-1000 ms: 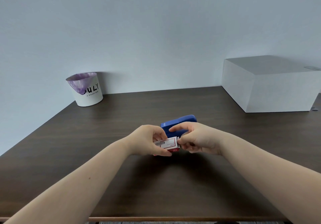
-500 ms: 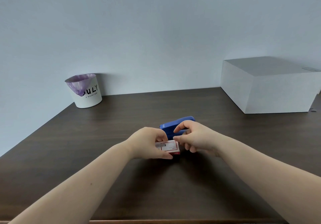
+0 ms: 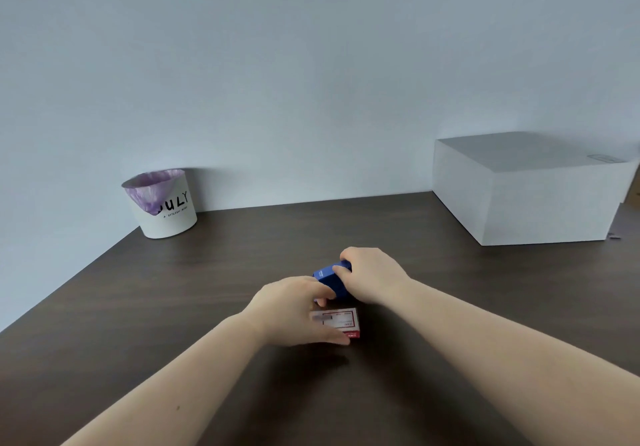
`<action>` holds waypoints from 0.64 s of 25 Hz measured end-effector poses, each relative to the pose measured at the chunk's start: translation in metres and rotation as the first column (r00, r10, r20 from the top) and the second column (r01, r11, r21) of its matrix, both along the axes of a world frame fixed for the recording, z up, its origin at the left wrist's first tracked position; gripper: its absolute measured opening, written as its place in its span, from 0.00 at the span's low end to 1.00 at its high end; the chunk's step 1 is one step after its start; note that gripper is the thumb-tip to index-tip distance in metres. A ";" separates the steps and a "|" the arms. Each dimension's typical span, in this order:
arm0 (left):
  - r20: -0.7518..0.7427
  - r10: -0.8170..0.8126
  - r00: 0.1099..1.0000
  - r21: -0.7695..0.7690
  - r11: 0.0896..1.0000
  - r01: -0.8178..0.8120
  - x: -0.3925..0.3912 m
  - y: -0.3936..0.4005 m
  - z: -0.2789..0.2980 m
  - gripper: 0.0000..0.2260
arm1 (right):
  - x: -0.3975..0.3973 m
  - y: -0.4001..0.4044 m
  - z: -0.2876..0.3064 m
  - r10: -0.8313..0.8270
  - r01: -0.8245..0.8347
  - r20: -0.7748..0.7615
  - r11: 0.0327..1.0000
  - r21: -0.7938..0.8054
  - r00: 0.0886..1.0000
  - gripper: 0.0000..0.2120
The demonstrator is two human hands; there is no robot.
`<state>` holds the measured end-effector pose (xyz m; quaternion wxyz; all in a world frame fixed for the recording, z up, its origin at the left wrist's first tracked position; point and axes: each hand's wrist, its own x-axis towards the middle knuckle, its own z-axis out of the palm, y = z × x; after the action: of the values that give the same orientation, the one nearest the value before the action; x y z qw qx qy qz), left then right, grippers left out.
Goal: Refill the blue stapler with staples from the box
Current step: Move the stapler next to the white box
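Small red-and-white cardboard staple box (image 3: 341,321) on dark wooden desk (image 3: 173,289); left hand (image 3: 294,310) clamped on it. Blue plastic stapler (image 3: 330,277) just behind box, right hand (image 3: 372,277) wrapped around it. Risk: box, seemingly unopened, could skid or spill staples when pried.

White bin (image 3: 168,210) at the far left of the table: large black letters "ULY" with a first letter hidden under the purple liner, and beneath them a smaller line beginning "A STYLISH", its last word too small to read. Staple box (image 3: 341,321): red-framed label, print blurred and unreadable. Blue stapler (image 3: 329,277): small white mark on its end, illegible.
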<state>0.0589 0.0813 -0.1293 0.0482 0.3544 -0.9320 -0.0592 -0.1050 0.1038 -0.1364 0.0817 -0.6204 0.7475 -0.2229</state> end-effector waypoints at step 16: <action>-0.153 0.227 0.962 -0.162 0.954 -0.251 -0.009 -0.029 0.010 0.13 | -0.007 -0.022 0.011 -0.169 0.180 -0.111 0.979 0.093 0.979 0.13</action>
<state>0.0500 0.0519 -0.1192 0.1486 0.4543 -0.8783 0.0080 -0.1124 0.0816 -0.1258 0.0550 -0.5579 0.8128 -0.1583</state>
